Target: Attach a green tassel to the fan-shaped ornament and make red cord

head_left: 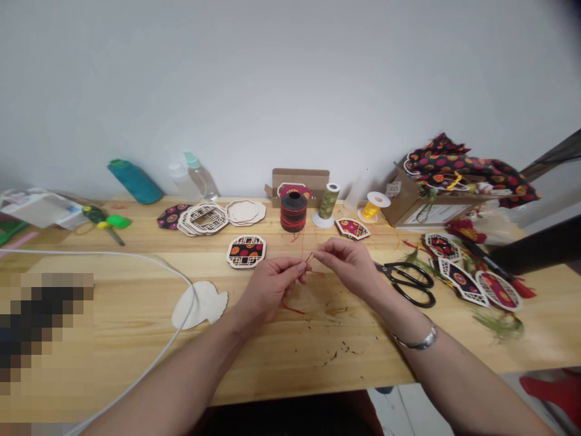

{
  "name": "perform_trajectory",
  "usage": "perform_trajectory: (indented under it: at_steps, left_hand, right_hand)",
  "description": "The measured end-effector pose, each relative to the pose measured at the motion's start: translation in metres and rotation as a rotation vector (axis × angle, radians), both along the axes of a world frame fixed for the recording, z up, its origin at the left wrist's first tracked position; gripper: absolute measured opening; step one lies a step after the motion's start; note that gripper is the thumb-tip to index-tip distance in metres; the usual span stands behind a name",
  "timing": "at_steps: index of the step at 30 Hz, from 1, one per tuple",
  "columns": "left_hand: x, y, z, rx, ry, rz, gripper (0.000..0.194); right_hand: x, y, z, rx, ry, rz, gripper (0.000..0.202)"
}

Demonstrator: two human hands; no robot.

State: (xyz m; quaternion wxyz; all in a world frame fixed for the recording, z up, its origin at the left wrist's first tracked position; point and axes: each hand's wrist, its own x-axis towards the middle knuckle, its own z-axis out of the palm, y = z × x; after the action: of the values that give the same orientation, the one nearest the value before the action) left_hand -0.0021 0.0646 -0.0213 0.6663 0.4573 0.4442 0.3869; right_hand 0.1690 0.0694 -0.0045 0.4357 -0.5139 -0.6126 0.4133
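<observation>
Over the middle of the wooden table, my left hand [275, 281] pinches a thin red cord [294, 310], whose loose end hangs below the fingers. My right hand [347, 263] is closed in a pinch on the same cord, a short way to the right. Behind the hands stands a dark spool wound with red cord [294, 213]. Left of them lies an octagonal panel [246, 252] with a pale lattice frame over dark patterned cloth. Black-handled scissors [411, 281] rest beside my right forearm. The fingers hide part of the cord between them.
A green thread cone [327, 203] and a yellow thread spool [376, 208] stand at the back. Stacked lattice frames [206, 218] and a pale cutout [200, 306] lie left. A white cable [167, 264] crosses the left side. At right are a cardboard box [408, 203] and finished ornaments [463, 283].
</observation>
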Motion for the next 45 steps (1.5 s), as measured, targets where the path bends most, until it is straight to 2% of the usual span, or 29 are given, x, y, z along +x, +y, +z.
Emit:
perform_trajectory:
  at_steps: [3, 5, 8, 11, 15, 19, 36, 40, 45]
  left_hand:
    - [0.000, 0.000, 0.000, 0.010, -0.001, 0.019, 0.024]
    - [0.000, 0.000, 0.000, 0.009, -0.003, 0.018, 0.024]
    - [-0.001, 0.001, 0.001, 0.040, 0.019, 0.017, 0.023]
    - [-0.001, 0.000, 0.004, 0.124, 0.101, 0.021, 0.022]
    - [-0.002, -0.001, 0.008, 0.178, 0.199, 0.008, 0.020]
    - [-0.002, -0.003, 0.008, 0.173, 0.194, 0.008, 0.018]
    - [-0.002, -0.003, 0.008, 0.165, 0.221, -0.015, 0.024]
    - [-0.001, -0.003, 0.010, 0.242, 0.256, -0.013, 0.020]
    - [-0.001, -0.002, 0.004, 0.365, 0.313, 0.009, 0.017]
  right_hand:
    - [0.002, 0.001, -0.004, -0.048, 0.054, 0.007, 0.034]
    - [0.003, 0.001, -0.007, -0.135, 0.115, 0.066, 0.042]
    - [0.000, -0.001, -0.009, -0.252, 0.224, 0.174, 0.035]
    - [-0.006, -0.004, -0.008, -0.288, 0.295, 0.169, 0.031]
    - [-0.012, -0.007, -0.009, -0.249, 0.301, 0.078, 0.028]
    - [-0.013, -0.007, -0.012, -0.235, 0.324, 0.026, 0.024]
    - [-0.016, -0.007, -0.007, -0.284, 0.442, 0.002, 0.013]
    - [-0.015, -0.007, -0.006, -0.264, 0.414, -0.013, 0.017]
    - [-0.008, -0.002, -0.005, -0.185, 0.407, -0.075, 0.018]
